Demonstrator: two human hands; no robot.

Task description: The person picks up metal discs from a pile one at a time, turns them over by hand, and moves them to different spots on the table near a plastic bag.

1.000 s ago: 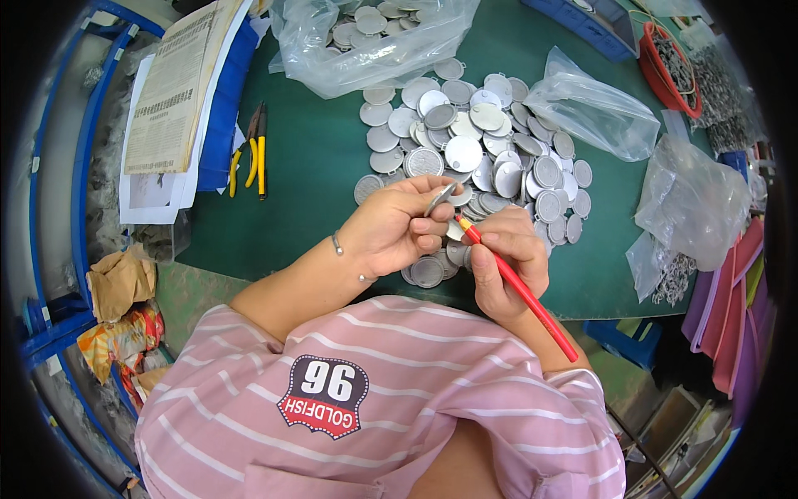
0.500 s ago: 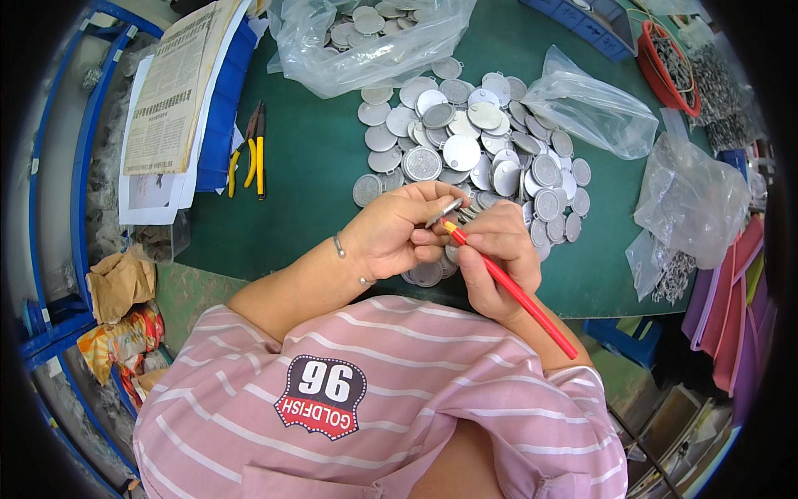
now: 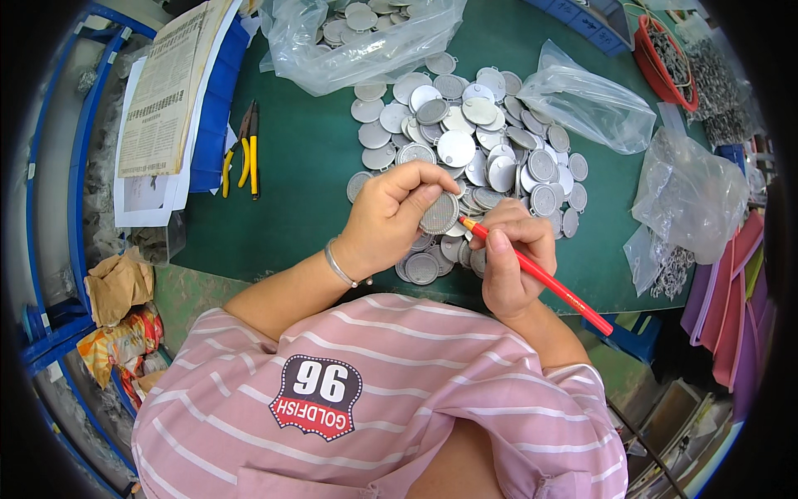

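My left hand (image 3: 386, 208) pinches a round silver-grey metal disc (image 3: 440, 214) by its edge, its textured face turned up. Between the thumb and fingers of my right hand (image 3: 517, 258) is a red pencil (image 3: 544, 279) with a yellowish end near its tip. The tip points at the disc's right edge; whether it touches I cannot tell. Just beyond and under both hands spreads a heap of similar discs (image 3: 455, 148), some plain, some patterned, many with small loops on the rim.
On the green table (image 3: 291, 175), yellow-handled pliers (image 3: 246, 154) lie left beside a blue bin (image 3: 218, 108) with newspaper (image 3: 162, 100). A clear bag (image 3: 332, 71) of discs stands at the back. More plastic bags (image 3: 586, 100), a red basket (image 3: 665, 62) and blue trays (image 3: 582, 21) sit right.
My left hand has turned the disc from nearly edge-on to showing its patterned face. My right hand and the pencil have shifted slightly right and down.
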